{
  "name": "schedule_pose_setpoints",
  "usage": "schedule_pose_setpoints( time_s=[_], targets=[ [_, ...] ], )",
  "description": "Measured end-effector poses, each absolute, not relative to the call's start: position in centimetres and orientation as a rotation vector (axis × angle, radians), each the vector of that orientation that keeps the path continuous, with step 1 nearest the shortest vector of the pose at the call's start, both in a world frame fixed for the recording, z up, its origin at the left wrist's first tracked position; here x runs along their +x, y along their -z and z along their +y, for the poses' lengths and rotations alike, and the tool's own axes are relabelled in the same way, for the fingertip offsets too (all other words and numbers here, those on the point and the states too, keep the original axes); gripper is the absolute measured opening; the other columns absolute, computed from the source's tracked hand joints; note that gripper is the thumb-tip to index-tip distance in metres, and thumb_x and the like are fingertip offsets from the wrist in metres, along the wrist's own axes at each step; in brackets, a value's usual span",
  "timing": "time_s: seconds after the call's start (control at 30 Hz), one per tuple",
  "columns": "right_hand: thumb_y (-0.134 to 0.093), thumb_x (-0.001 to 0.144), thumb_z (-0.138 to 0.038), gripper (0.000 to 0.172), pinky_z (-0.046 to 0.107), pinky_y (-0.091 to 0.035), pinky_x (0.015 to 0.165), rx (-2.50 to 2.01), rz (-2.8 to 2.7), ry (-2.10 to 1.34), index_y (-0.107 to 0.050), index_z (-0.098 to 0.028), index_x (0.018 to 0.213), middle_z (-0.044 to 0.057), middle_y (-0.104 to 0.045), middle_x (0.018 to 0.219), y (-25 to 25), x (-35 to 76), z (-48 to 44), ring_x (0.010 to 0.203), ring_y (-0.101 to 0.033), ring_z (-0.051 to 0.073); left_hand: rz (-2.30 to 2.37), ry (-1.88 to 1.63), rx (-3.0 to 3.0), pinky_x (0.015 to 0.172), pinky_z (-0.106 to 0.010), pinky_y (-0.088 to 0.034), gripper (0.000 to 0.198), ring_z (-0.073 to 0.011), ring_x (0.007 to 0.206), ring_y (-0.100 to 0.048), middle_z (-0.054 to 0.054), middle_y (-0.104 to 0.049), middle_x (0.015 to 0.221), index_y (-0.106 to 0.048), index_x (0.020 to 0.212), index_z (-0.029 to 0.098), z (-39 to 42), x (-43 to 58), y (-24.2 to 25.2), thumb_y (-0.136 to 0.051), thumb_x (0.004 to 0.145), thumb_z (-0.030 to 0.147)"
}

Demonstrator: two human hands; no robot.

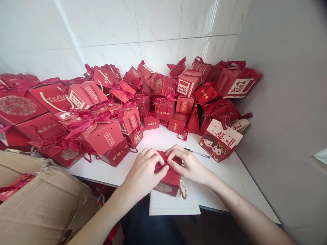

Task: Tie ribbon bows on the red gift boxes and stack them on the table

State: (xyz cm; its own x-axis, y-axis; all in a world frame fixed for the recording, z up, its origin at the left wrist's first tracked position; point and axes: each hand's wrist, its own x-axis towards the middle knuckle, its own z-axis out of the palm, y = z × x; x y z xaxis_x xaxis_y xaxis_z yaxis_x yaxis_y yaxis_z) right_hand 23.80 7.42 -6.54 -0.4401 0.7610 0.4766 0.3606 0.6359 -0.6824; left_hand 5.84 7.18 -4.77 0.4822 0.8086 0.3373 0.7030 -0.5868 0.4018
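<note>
A paper pad [175, 206] pokes out at the near edge of the white surface [244, 178], under a little red box [173, 178]. The left hand [148, 167] and right hand [188, 164] are close together on the box, both pinching its red ribbon [158, 167]. A pen [198, 153] lies just past the right hand. Far back, lots of red boxes [165, 110] pile up by the wall [158, 23].

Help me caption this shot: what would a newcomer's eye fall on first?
Probably the big heap of red boxes along the back and left of the white table. The left hand and right hand come next, close together on one red box at the front middle. To the right stands a box printed with two cartoon figures.
</note>
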Motion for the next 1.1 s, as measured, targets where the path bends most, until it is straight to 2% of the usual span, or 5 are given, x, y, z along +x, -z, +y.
schedule_pose_setpoints(
  time_s=[0.27, 0.4, 0.6, 0.9, 1.1],
  targets=[
    [-0.05, 0.078, -0.006, 0.017, 0.035, -0.045, 0.084, -0.87, -2.059, -0.644, -0.054, -0.021, 0.085, 0.005, -0.056, 0.096, 6.7, 23.9, 7.5, 0.092, -0.056, 0.018, 1.327, -0.912, 2.468, 0.071, -0.031, -0.045, 0.013, -0.0163, 0.077, -0.053, 0.0, -0.056, 0.077, -0.053, 0.067, 0.019, 6.9, 6.1, 5.4, -0.05, 0.073, 0.009],
    [-0.053, 0.076, -0.006, 0.019, 0.036, -0.043, 0.089, -0.892, -2.1, -0.675, -0.059, -0.022, 0.085, 0.005, -0.055, 0.104, 6.5, 24.1, 7.4, 0.099, -0.056, 0.019, 1.285, -0.937, 2.437, 0.072, -0.032, -0.046, 0.012, -0.0162, 0.078, -0.054, -0.001, -0.056, 0.079, -0.051, 0.069, 0.019, 6.6, 6.4, 5.7, -0.048, 0.077, 0.011],
    [-0.049, 0.082, -0.012, 0.011, 0.036, -0.045, 0.083, -0.889, -1.964, -0.738, -0.052, -0.021, 0.078, 0.005, -0.055, 0.093, 7.0, 23.7, 7.5, 0.09, -0.055, 0.019, 1.282, -0.87, 2.358, 0.073, -0.032, -0.048, 0.006, -0.0182, 0.084, -0.054, -0.001, -0.055, 0.083, -0.055, 0.075, 0.02, 6.8, 6.0, 5.7, -0.059, 0.076, 0.025],
    [-0.047, 0.069, -0.002, 0.02, 0.038, -0.036, 0.093, -0.845, -2.05, -1.002, -0.048, -0.021, 0.074, 0.006, -0.046, 0.107, 6.4, 24.7, 7.5, 0.107, -0.046, 0.021, 1.289, -0.952, 2.337, 0.074, -0.032, -0.047, 0.009, -0.0174, 0.083, -0.054, -0.001, -0.055, 0.081, -0.051, 0.071, 0.02, 6.6, 6.5, 5.8, -0.052, 0.075, 0.012],
    [-0.055, 0.07, -0.013, 0.019, 0.033, -0.041, 0.08, -0.796, -1.8, -1.274, -0.039, -0.02, 0.063, 0.005, -0.05, 0.102, 6.4, 24.5, 7.8, 0.097, -0.049, 0.02, 1.232, -0.914, 2.323, 0.077, -0.033, -0.048, 0.008, -0.0183, 0.087, -0.055, -0.002, -0.055, 0.085, -0.052, 0.075, 0.02, 7.1, 6.3, 5.8, -0.054, 0.073, 0.013]
  ],
)
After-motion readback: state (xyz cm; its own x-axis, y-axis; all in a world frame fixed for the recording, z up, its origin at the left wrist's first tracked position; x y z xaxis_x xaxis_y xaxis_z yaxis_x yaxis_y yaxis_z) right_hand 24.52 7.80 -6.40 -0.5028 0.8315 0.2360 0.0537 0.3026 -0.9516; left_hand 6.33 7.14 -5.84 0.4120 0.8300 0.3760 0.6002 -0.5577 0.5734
